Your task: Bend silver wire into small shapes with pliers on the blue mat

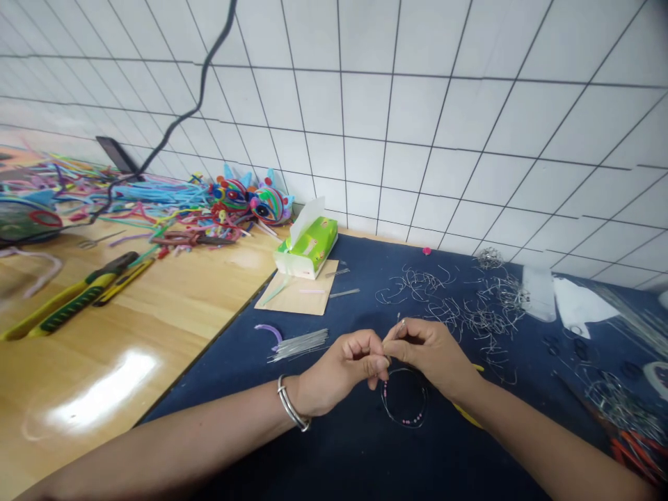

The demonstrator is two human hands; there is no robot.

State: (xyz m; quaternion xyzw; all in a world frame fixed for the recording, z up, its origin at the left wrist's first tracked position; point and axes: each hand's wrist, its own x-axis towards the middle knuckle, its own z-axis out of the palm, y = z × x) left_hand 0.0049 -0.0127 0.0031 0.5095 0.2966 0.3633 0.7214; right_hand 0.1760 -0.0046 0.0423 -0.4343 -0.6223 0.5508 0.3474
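Note:
In the head view, my left hand [342, 369] and my right hand [435, 353] meet over the dark blue mat, fingertips almost touching. Each pinches part of a thin wire loop strung with a few small pink and white beads [414, 422]. The loop hangs below the fingers, in front of the mat. A short end of wire seems to stick up by my right fingertips; where exactly the ends lie is hidden by the fingers. Left of my left hand lies a bundle of straight wires [301, 345] beside a purple curved strip [270, 334].
Beyond my hands are tangled wire pieces [472, 313] and a green tissue pack [310, 245] on a board [292, 299]. Yellow-and-black pliers [83, 296] lie on the wooden table at left. More wire and red-handled tools [634, 449] sit at right. A tiled wall closes the back.

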